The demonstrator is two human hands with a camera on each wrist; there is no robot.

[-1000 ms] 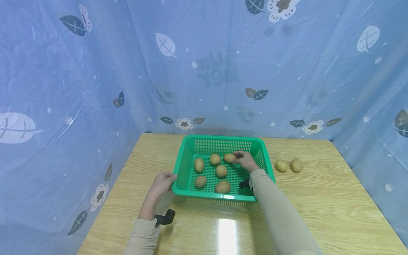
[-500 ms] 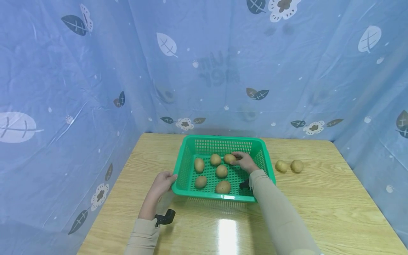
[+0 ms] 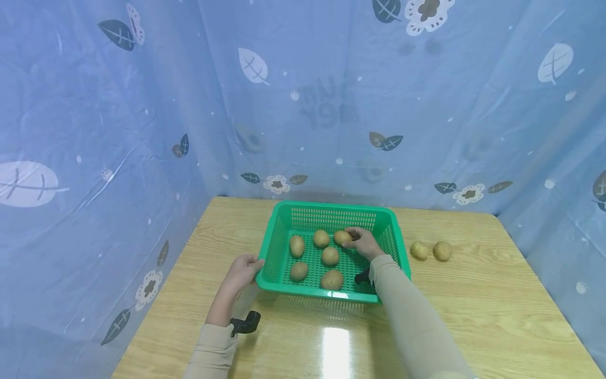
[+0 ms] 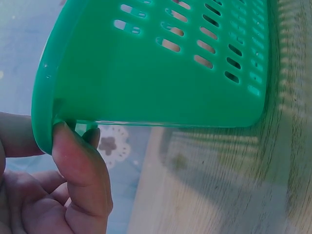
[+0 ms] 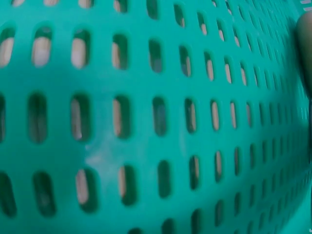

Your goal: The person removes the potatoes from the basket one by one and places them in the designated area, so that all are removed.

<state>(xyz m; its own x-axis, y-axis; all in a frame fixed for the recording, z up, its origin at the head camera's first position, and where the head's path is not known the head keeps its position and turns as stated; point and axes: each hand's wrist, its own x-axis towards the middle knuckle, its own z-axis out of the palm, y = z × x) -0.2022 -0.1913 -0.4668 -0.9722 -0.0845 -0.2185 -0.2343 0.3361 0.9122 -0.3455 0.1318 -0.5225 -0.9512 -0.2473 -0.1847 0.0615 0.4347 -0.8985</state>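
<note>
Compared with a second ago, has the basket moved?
No, not visibly in any direction: in the head view, the basket sits the same against the table and the loose potatoes.

Left grip [image 4: 73, 185] pinching green basket [image 4: 146, 87] by rim, wooden table [image 4: 243, 200]

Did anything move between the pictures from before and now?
Nothing visibly moved, and nothing was grabbed or let go; only the head view shifted a tiny bit. The right hand still has its fingers on the same potato, the left hand still holds the green basket by its rim, and two potatoes stay on the table.
</note>
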